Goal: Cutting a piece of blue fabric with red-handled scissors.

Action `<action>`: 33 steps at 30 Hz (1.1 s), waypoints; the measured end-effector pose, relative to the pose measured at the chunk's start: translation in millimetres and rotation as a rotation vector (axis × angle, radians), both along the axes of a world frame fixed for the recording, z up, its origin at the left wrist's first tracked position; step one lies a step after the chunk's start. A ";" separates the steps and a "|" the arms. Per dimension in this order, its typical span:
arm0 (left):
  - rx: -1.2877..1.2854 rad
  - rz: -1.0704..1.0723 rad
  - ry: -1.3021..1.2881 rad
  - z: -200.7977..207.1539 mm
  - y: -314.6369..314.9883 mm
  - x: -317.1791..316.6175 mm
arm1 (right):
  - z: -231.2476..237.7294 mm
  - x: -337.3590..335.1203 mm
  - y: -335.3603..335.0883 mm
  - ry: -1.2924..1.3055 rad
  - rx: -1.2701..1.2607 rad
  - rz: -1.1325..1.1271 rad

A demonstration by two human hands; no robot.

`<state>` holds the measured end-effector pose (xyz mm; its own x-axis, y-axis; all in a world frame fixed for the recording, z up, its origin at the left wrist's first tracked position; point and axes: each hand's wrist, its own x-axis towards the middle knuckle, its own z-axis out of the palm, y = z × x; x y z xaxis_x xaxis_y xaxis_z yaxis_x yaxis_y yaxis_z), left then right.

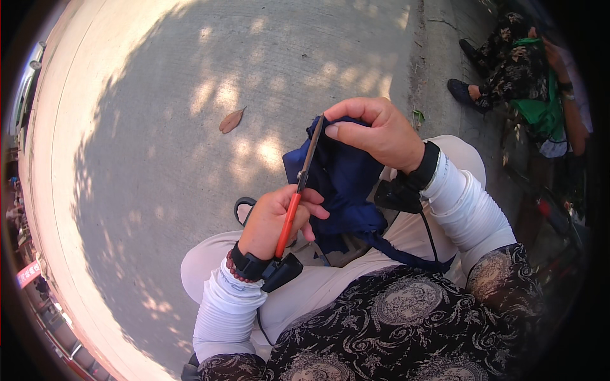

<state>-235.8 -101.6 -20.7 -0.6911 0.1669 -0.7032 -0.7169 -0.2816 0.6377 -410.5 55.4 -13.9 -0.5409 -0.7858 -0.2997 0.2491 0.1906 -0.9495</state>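
My left hand (273, 219) is closed round the orange handle of a pair of scissors (290, 216), with some fingertips spread to the right of it. The dark metal blades point up and away, seen nearly edge-on, so their gap cannot be judged. Their tips reach the upper edge of a crumpled navy blue cloth (346, 174). Close to those tips, my right hand (384, 133) pinches the cloth's top edge between thumb and forefinger. The cloth hangs between my knees, and a narrow strip of it trails over my lap to the right.
Both wrists wear black straps with dark devices and thin cables. A dry brown leaf (232, 120) lies on the concrete ground (184, 159). At the upper right another person sits in dark patterned trousers (516, 66), with green cloth (540, 111) on the lap.
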 end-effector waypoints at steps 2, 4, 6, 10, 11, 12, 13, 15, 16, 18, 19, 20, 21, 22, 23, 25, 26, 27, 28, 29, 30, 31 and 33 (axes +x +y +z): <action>-0.010 0.084 0.065 -5.5 7.2 5.9 | -0.5 1.6 0.0 0.043 0.018 0.007; -0.021 0.170 0.130 -6.5 9.2 8.8 | 0.6 3.2 -0.5 0.087 0.034 0.016; -0.047 0.140 0.132 -5.2 8.6 8.4 | 2.7 4.8 -0.4 0.101 0.062 0.016; 0.022 0.007 0.033 1.0 1.3 6.0 | 4.3 6.2 1.1 0.116 0.079 0.012; 0.024 -0.004 0.015 1.1 0.5 6.4 | 3.8 6.6 1.3 0.143 0.068 0.010; 0.025 -0.012 -0.003 1.0 0.8 7.4 | 2.9 7.3 1.4 0.169 0.057 0.010; 0.024 -0.010 -0.003 -0.2 3.6 8.6 | 2.5 7.8 2.1 0.170 0.055 0.012; 0.004 0.105 0.119 -5.8 12.3 12.1 | 1.6 9.0 3.2 0.175 0.028 0.021; 0.003 0.106 0.120 -9.3 15.1 14.3 | 0.8 10.2 3.6 0.175 0.027 0.022; -0.046 0.171 0.185 -14.1 19.4 16.0 | -1.2 12.5 4.8 0.171 -0.001 0.020; -0.045 0.169 0.185 -12.1 18.2 14.6 | -2.3 12.7 5.7 0.171 0.000 0.018; -0.012 0.123 0.120 -7.2 15.2 11.9 | -3.3 12.8 6.5 0.185 0.013 0.055; 0.020 0.076 0.054 -2.7 13.3 9.9 | -3.6 13.2 6.9 0.198 0.025 0.093; 0.020 0.074 0.054 -0.8 13.2 9.1 | -2.7 13.1 6.9 0.198 0.025 0.092; 0.005 0.083 0.048 0.6 13.4 8.3 | -1.0 12.8 6.6 0.158 0.026 0.077; -0.011 0.094 0.043 -0.4 15.0 9.1 | -0.3 13.1 6.8 0.117 0.026 0.065; -0.037 0.114 0.087 -4.1 17.5 10.0 | -0.8 13.3 7.4 0.160 0.028 0.073; -0.066 0.136 0.131 -7.1 19.3 11.6 | -0.9 13.7 7.1 0.202 0.027 0.085; -0.068 0.139 0.130 -10.6 20.5 13.3 | -0.8 13.9 6.9 0.201 0.025 0.087; -0.132 0.147 0.188 -14.4 21.5 15.1 | -0.6 14.0 6.7 0.197 0.030 0.101; -0.193 0.152 0.247 -17.1 22.5 15.9 | -1.3 14.1 7.4 0.192 0.038 0.111; -0.193 0.152 0.246 -17.2 22.9 16.5 | -1.3 14.2 7.4 0.192 0.038 0.112; -0.055 0.194 0.167 -16.1 22.9 17.3 | -0.1 14.3 6.8 0.129 0.015 0.123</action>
<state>-218.5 -78.7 -36.9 -0.8139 -0.0157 -0.5808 -0.5360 -0.3654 0.7610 -396.1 62.3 -14.0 -0.4753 -0.8446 -0.2466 0.0995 0.2269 -0.9688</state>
